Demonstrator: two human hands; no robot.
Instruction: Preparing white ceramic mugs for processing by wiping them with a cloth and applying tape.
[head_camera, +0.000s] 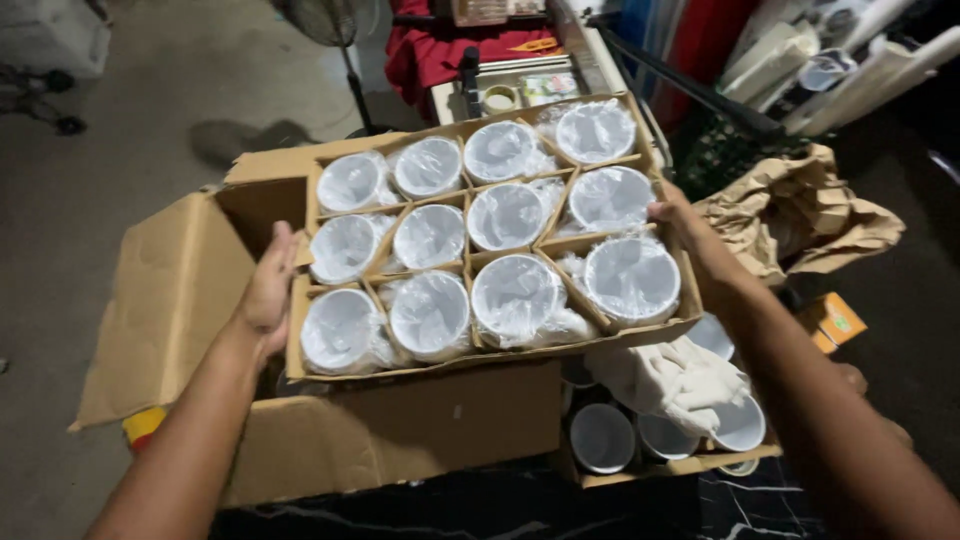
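Observation:
A shallow cardboard tray (300, 345) with dividers holds several white mugs wrapped in clear plastic, such as one mug (516, 296) near the front. My left hand (268, 290) grips the tray's left edge. My right hand (678, 216) holds its right edge. The tray hangs tilted above a big open cardboard box (400, 440). Below the tray, at the right, more white mugs (603, 437) stand in a lower layer, with a crumpled white plastic bag (670, 375) lying on them.
Crumpled brown packing paper (800, 215) lies to the right, a small orange box (833, 320) beside it. A fan on a stand (335, 25) and a red cloth (440, 50) are behind. The box's left flap (165, 300) spreads over the grey floor.

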